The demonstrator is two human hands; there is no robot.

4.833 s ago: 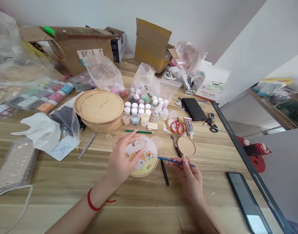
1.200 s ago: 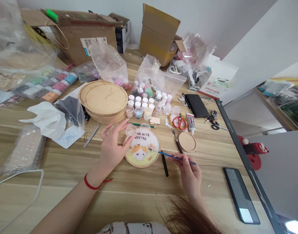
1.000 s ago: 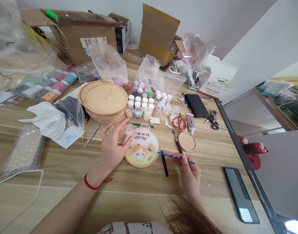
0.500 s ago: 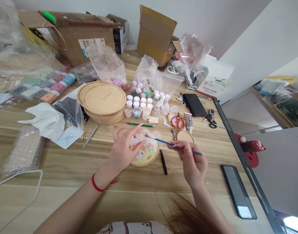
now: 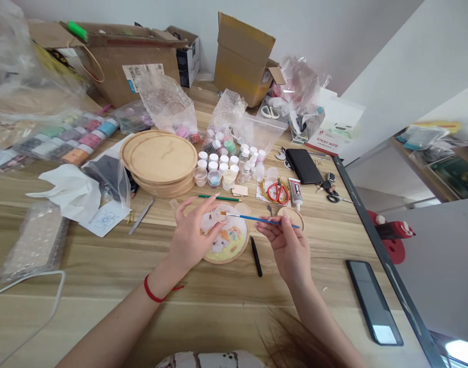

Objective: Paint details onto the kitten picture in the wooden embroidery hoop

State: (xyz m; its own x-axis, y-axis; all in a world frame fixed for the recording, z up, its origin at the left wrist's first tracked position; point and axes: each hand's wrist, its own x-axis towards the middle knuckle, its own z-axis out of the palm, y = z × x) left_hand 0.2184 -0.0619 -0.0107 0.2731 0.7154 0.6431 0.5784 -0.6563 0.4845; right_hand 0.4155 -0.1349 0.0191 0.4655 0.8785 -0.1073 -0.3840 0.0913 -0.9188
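Note:
My left hand [image 5: 188, 237] is closed, thumb and fingers pinching a small clear cup [image 5: 217, 215] above a round wooden-rimmed disc [image 5: 228, 250]. A picture in yellow, white and orange covers the disc, partly hidden by my hand. A blue paintbrush [image 5: 251, 218] lies across the fingers of my right hand [image 5: 289, 250], gripped near its handle end. Its bristles point left and reach the cup; whether they touch its inside I cannot tell. Black tweezers [image 5: 256, 256] lie right of the disc, and a green pencil [image 5: 219, 198] lies behind it.
Round wooden trays [image 5: 159, 158] are stacked at the back left, beside several white-lidded jars [image 5: 218, 162]. Red-handled scissors [image 5: 278, 192], a glue tube [image 5: 295, 193] and a small wooden disc [image 5: 293, 217] stand right of centre. A phone [image 5: 373, 301] lies near the right edge.
My right hand has moved a little left and turned more palm-up. The brush lies flatter, its tip further left at the cup. My left hand has barely moved.

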